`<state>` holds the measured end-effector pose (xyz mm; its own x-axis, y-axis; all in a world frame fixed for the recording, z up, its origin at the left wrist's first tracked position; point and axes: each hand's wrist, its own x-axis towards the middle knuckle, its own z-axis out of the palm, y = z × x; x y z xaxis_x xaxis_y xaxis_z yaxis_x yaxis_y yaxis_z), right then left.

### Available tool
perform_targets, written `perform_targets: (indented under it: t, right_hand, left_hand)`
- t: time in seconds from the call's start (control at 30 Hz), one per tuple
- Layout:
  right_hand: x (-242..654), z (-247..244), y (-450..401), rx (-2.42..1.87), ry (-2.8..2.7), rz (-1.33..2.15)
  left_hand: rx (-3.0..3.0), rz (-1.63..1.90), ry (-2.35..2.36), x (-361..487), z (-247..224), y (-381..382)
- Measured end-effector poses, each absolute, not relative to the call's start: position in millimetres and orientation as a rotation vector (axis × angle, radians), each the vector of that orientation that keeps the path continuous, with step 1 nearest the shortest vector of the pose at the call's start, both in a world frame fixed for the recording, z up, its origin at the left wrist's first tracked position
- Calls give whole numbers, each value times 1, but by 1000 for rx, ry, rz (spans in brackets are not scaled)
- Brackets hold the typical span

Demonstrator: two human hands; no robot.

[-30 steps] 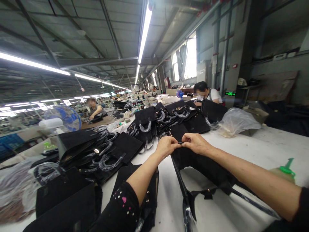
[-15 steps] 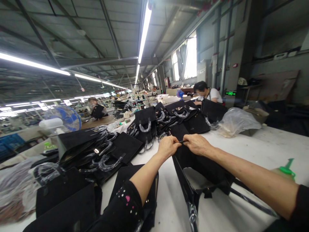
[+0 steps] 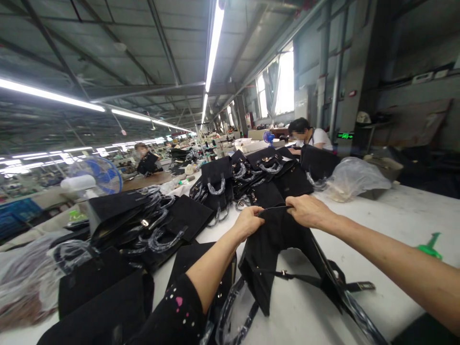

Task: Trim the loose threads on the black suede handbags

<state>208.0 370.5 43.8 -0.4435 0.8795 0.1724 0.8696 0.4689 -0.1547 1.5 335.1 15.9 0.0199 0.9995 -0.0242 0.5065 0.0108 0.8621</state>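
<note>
A black handbag (image 3: pixel 268 239) stands on the white table in front of me, its far edge raised between both hands. My left hand (image 3: pixel 247 223) pinches that edge on the left, fingers closed. On the right, my right hand (image 3: pixel 307 211) grips the same edge, with a stretch of it running taut between the two. A strap (image 3: pixel 298 276) with gold-coloured metal parts crosses the bag's near side. The bag's plastic-wrapped handles (image 3: pixel 233 311) hang toward me. Below my left forearm lies another black bag (image 3: pixel 190 258), partly hidden by the arm.
Piles of black bags with wrapped handles (image 3: pixel 215 187) cover the far and left parts of the table (image 3: pixel 406 211). A clear plastic bag (image 3: pixel 355 179) lies at the right, with a green-capped bottle (image 3: pixel 430 247) nearer me. A fan (image 3: pixel 104 175) stands left. A co-worker (image 3: pixel 316 136) sits beyond the piles.
My hands have moved apart along the bag's edge, the right one shifting rightward. The bag has turned and spread, and its strap and wrapped handles now show on the near side.
</note>
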Motion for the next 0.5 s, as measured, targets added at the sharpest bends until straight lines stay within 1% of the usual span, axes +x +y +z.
perform_targets:
  t: [0.3,0.5]
  right_hand:
    - [195,43,392,-1243,-2580,263]
    - [179,43,387,-1210,-2611,185]
  left_hand:
    - [1836,862,1666,-7,15,331]
    - [1907,849,1683,-15,13,336]
